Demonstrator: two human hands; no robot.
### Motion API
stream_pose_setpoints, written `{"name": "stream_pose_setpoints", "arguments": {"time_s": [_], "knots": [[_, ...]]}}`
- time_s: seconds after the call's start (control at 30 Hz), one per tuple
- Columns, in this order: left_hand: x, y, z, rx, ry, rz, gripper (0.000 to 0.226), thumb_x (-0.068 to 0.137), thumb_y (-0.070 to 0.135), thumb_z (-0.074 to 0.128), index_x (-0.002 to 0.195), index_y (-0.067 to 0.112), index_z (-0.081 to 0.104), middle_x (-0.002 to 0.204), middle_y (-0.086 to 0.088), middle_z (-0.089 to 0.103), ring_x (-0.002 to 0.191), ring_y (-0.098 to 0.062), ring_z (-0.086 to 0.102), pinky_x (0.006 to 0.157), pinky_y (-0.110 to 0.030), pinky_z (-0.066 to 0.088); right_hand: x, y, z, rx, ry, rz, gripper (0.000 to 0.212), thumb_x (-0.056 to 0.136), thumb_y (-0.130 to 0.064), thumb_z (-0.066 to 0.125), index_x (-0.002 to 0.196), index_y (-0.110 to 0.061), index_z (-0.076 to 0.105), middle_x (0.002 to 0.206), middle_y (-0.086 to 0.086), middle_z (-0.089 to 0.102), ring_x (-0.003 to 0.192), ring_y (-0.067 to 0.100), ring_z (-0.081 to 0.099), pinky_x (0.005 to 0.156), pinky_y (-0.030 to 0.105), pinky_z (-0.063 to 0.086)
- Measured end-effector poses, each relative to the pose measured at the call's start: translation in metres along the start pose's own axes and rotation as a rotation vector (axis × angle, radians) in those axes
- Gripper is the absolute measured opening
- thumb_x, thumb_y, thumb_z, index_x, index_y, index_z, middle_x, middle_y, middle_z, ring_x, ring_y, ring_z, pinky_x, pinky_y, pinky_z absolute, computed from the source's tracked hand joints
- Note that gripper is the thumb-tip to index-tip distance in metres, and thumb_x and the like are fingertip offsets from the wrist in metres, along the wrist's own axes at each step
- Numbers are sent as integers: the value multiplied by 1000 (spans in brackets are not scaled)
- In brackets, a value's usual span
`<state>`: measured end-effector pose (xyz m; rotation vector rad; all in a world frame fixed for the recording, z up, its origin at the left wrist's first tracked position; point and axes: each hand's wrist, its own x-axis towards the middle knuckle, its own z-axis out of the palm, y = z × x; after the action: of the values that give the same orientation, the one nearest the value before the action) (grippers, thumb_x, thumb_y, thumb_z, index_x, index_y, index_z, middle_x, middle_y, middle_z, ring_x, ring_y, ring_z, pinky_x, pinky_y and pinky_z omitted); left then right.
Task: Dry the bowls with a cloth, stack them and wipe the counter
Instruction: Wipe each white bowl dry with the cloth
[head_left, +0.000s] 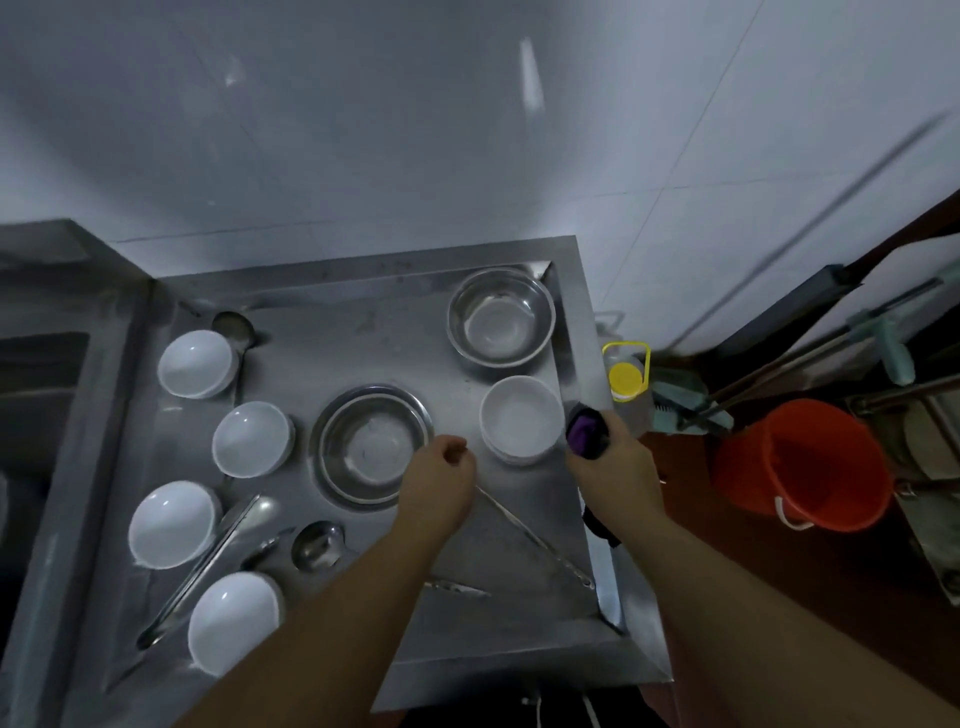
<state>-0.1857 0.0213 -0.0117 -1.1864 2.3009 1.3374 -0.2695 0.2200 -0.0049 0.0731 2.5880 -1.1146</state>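
Several white bowls lie along the left of the steel counter (374, 332); one sits at the far left (195, 364) and one at the near left (231, 621). A stack of white bowls (519, 418) stands at the right. Two steel bowls sit on the counter, one in the middle (371, 447) and one at the back right (500, 317). My right hand (610, 460) grips a bunched purple cloth (584, 428) just right of the white stack. My left hand (441, 480) hovers over the middle steel bowl's right rim, fingers loosely curled, holding nothing.
Ladles (317, 545), tongs (200, 569) and a long utensil (535, 538) lie on the counter's near half. A sink (36, 395) is at the left. Off the right edge stand a yellow-capped bottle (626, 382) and an orange bucket (800, 467) on the floor.
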Motion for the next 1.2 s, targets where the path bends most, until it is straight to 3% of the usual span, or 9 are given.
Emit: {"name": "stream_pose_setpoints", "arguments": {"time_s": [0.1,0.2,0.33,0.43,0.53,0.63,0.87,1.07,1.2], "knots": [[-33,-8,-6,111,27,67,26,100,31,61,121,21,74,115,-3,74,105,-25,70,86,-32,51,-22,-4,-5,-11,-59,-110,19,84,-15,70,95,-23,56,76,0,58,74,30,54,62,36,35],[-67,-23,-14,231,6,94,35,99,33,60,133,24,68,126,-3,70,112,-24,68,99,-40,55,-46,-6,-8,-86,-157,-189,27,81,-15,70,101,-27,57,79,-4,55,78,30,55,64,34,35],[-107,-56,-31,403,-56,92,43,102,37,59,142,23,60,141,-3,60,122,-23,63,105,-41,52,-79,-10,-4,-229,-280,-307,36,77,-19,69,111,-25,58,96,5,66,92,35,63,65,36,40],[-131,-83,-51,480,-47,71,42,102,37,58,142,25,60,143,-4,58,122,-24,63,104,-39,52,-103,-17,5,-294,-362,-394,38,80,-22,68,116,-28,59,104,4,68,95,33,64,70,39,49],[-149,-111,-74,520,-29,34,41,101,37,56,141,29,59,139,-3,60,118,-23,64,93,-36,53,-125,-26,20,-396,-432,-496,45,82,-24,66,126,-32,56,107,4,66,94,29,63,69,35,46],[-159,-139,-97,509,7,-21,44,98,39,57,141,30,58,139,-1,61,119,-23,63,95,-37,52,-143,-38,40,-471,-473,-597,47,85,-23,65,130,-32,55,111,3,65,97,29,63,70,34,45],[-142,-199,-151,520,19,-71,42,100,36,55,141,29,59,136,-4,61,114,-27,65,93,-41,55,-172,-73,103,-571,-505,-737,45,95,-25,58,138,-37,53,121,0,65,108,25,60,83,41,54],[-93,-251,-211,553,-80,-6,51,101,31,55,151,26,50,152,-5,54,130,-28,59,102,-41,53,-193,-108,185,-704,-503,-717,49,98,-21,57,145,-33,47,132,1,60,115,26,56,85,41,53],[-60,-281,-253,611,-138,54,41,99,26,53,140,24,57,139,-6,59,118,-29,63,91,-43,57,-210,-127,234,-786,-500,-660,47,98,-24,57,143,-30,47,132,3,59,115,27,56,86,41,53]]}}
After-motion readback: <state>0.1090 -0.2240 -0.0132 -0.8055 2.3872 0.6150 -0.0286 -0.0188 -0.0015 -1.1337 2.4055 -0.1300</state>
